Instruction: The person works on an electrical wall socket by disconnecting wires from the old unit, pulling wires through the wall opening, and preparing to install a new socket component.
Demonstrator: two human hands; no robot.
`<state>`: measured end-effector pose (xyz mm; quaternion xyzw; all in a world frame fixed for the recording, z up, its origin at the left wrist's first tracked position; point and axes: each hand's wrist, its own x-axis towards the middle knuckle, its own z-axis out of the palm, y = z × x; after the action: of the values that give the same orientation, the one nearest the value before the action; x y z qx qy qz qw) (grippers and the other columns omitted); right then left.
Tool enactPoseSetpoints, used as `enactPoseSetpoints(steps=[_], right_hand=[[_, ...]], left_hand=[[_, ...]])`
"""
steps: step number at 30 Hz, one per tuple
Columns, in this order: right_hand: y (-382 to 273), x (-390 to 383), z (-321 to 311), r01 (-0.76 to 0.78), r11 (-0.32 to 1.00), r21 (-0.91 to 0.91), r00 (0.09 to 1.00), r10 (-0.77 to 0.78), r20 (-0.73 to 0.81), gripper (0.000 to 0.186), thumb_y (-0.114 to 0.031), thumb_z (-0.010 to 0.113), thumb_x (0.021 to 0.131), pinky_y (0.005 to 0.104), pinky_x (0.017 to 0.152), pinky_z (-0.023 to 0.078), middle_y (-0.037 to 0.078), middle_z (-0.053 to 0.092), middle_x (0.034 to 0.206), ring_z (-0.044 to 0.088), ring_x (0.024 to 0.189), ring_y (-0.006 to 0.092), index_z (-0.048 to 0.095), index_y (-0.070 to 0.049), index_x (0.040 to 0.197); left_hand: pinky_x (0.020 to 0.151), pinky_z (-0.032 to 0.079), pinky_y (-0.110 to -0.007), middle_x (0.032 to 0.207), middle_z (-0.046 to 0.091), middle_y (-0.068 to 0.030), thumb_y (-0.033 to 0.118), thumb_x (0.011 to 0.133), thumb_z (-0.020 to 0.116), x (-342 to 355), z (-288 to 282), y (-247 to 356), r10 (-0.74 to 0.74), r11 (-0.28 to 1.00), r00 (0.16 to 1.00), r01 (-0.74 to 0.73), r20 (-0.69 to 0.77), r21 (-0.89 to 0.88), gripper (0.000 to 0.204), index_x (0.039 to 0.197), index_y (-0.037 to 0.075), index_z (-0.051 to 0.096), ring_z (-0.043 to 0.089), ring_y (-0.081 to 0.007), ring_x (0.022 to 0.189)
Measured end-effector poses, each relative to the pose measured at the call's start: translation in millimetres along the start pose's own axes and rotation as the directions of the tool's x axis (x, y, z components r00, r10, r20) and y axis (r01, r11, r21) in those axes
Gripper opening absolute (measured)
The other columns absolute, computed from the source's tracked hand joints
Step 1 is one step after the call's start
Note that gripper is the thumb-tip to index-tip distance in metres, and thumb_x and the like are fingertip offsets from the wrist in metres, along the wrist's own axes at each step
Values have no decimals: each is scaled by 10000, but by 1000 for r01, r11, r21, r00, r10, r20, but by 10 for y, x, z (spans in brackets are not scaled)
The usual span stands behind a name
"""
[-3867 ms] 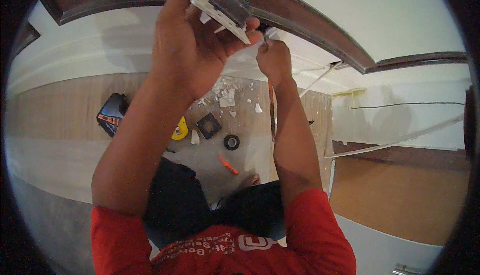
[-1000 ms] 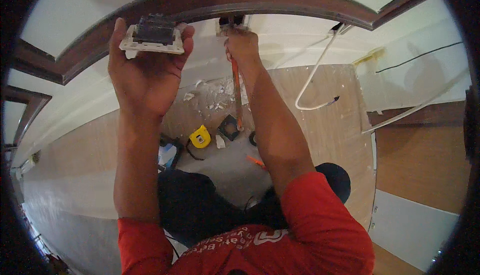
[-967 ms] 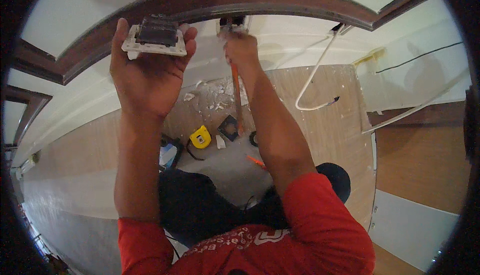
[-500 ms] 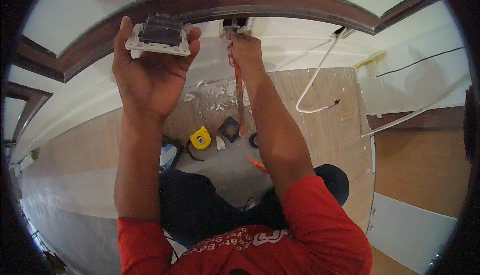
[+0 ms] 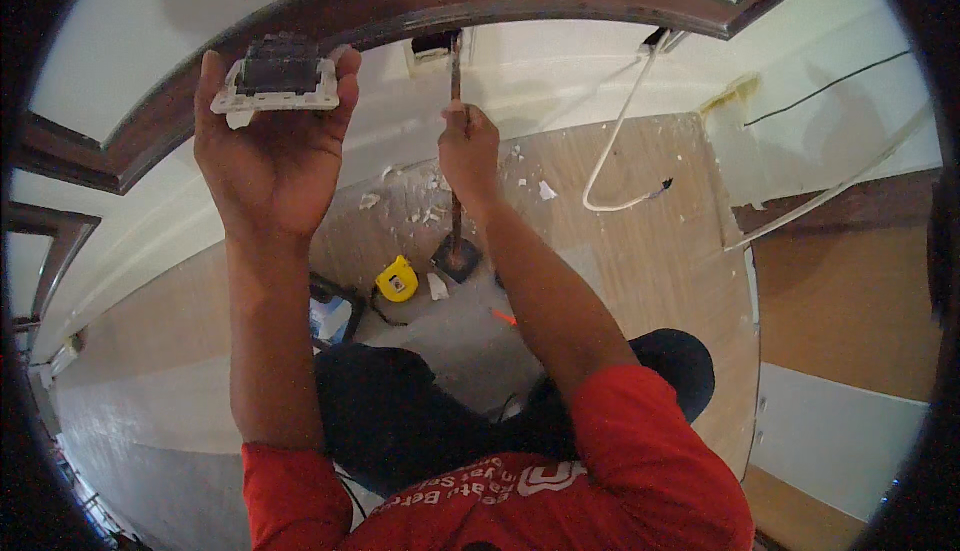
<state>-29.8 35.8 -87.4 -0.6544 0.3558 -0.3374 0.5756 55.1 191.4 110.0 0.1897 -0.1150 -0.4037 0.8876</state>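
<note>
My left hand (image 5: 272,161) holds a white frame (image 5: 228,101) with a dark grey switch-like module (image 5: 280,69) up near the dark wooden moulding. My right hand (image 5: 468,151) is closed around the middle of a long rusty-brown metal bar (image 5: 456,76). The bar's upper end reaches the rectangular wall cutout (image 5: 430,44) under the moulding; its lower end hangs over a black square piece (image 5: 443,265) on the floor. A yellow tape measure (image 5: 398,279) and a small white piece (image 5: 437,287) lie beside that piece, below my hands.
A white cable (image 5: 620,136) hangs from a second hole at right and ends in bare wires. Plaster debris (image 5: 420,213) lies along the wall's foot. A dark case (image 5: 335,313) and an orange tool (image 5: 502,317) lie by my legs. Wooden panels (image 5: 845,311) stand at right.
My right hand has slid down the bar, away from the cutout, uncovering its upper part. My left hand has come down and leftward since the oldest frame, still holding the frame and module.
</note>
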Motion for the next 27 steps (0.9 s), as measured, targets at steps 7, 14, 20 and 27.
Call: enactPoseSetpoints(steps=[7,14,20,27], right_hand=[[-12,-241,-59,229,919,-320,956,-275,-104,322,-275,453,1023,501,607,460,199,576,659,568,604,411,573,9,931],[1173,-1058,-689,262,698,-667,945,-47,323,342,-320,513,972,544,732,501,252,660,828,641,821,450,630,-4,912],[520,-446,-387,399,662,-634,910,-370,187,262,-190,611,885,495,778,546,229,636,1065,657,918,410,630,-22,1084],[-803,436,-78,586,444,-678,767,-575,286,406,-158,594,848,458,860,550,241,614,1173,649,1016,393,568,18,1212]], left_hand=[[938,561,-523,1263,621,-214,415,966,572,32,-88,-71,-61,997,995,64,76,-36,467,1256,51,605,562,-481,1194],[881,578,-504,1063,687,-219,470,944,585,-10,1,-79,-27,1000,999,27,-19,-4,506,1126,-1,615,661,-435,1028],[866,587,-492,1063,690,-219,467,956,565,-102,-10,-18,2,1000,999,-1,-38,25,514,1129,-15,609,674,-420,1005],[812,604,-468,1053,692,-230,485,968,537,-180,18,37,26,995,998,-21,-50,95,535,1157,-11,605,686,-409,976]])
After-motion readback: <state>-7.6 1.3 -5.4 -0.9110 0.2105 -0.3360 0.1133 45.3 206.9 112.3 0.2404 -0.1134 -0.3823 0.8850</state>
